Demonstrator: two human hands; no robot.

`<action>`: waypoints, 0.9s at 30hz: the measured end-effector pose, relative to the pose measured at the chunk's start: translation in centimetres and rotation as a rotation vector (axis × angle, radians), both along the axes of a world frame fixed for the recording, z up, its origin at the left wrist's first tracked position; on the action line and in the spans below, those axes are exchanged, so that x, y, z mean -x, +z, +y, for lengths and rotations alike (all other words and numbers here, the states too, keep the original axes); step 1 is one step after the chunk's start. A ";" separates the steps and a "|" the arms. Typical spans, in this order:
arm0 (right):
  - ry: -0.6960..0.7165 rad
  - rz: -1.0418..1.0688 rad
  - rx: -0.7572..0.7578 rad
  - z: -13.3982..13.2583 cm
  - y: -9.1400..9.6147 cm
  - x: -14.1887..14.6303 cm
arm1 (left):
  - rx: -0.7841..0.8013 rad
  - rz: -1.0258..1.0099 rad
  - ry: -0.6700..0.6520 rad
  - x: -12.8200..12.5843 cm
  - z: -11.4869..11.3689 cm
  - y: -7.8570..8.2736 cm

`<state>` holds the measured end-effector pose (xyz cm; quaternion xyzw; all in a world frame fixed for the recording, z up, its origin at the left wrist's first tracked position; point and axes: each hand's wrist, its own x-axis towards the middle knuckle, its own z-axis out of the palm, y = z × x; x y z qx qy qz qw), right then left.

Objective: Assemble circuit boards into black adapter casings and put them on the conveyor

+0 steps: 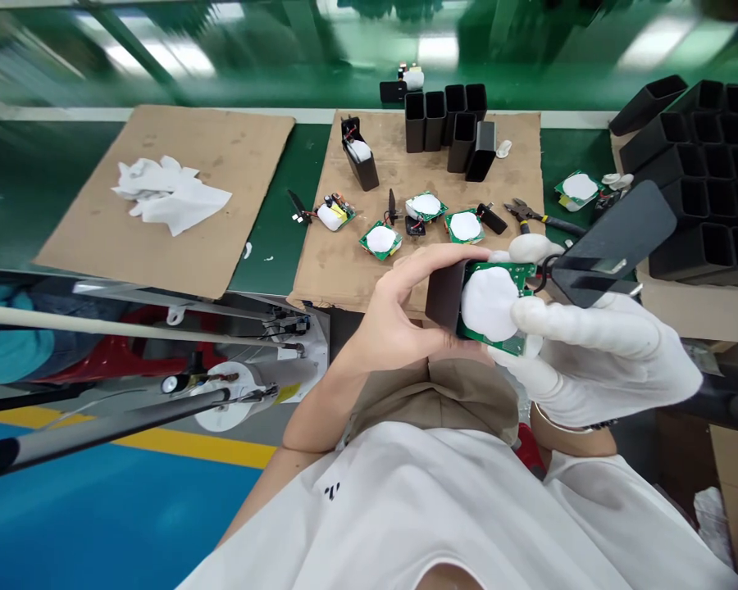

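Note:
Bare, my left hand (399, 315) is wrapped round a black rectangular plastic case (446, 293) lying on its side. My right hand (608, 344), in a white glove, grips a green circuit board (517, 274) with a round white pad (490, 303) on its face. The board's left end sits at or just inside the case's open mouth; how deep I cannot tell. A black end cap (618, 242) hangs by short wires from the board's right side, above my gloved fingers. Behind my hands, several similar boards, such as one board (466, 225), lie on cardboard.
Pliers (529, 215) lie right of the boards. Upright black cases (461, 139) stand at the back, beside a part-filled case (361, 160). A block of black cases (707, 156) is at right. A white glove (166, 192) rests on the left cardboard (221, 131).

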<state>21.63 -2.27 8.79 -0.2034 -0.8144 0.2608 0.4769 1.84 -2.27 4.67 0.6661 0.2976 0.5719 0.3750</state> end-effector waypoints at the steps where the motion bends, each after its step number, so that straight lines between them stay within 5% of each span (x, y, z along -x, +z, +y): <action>1: -0.011 0.002 -0.002 0.0 0.0 0.1 | -0.014 -0.006 -0.004 0.0 0.0 -0.1; 9: -0.096 -0.043 -0.133 0.0 0.1 0.3 | -0.038 -0.016 -0.014 0.1 0.1 -0.5; 14: -0.180 -0.060 -0.064 -1.3 0.3 0.2 | -0.052 -0.031 -0.054 0.4 0.2 -0.7; 27: -0.035 -0.118 -0.083 -0.9 1.0 0.6 | 0.076 0.072 0.023 0.7 0.5 -1.7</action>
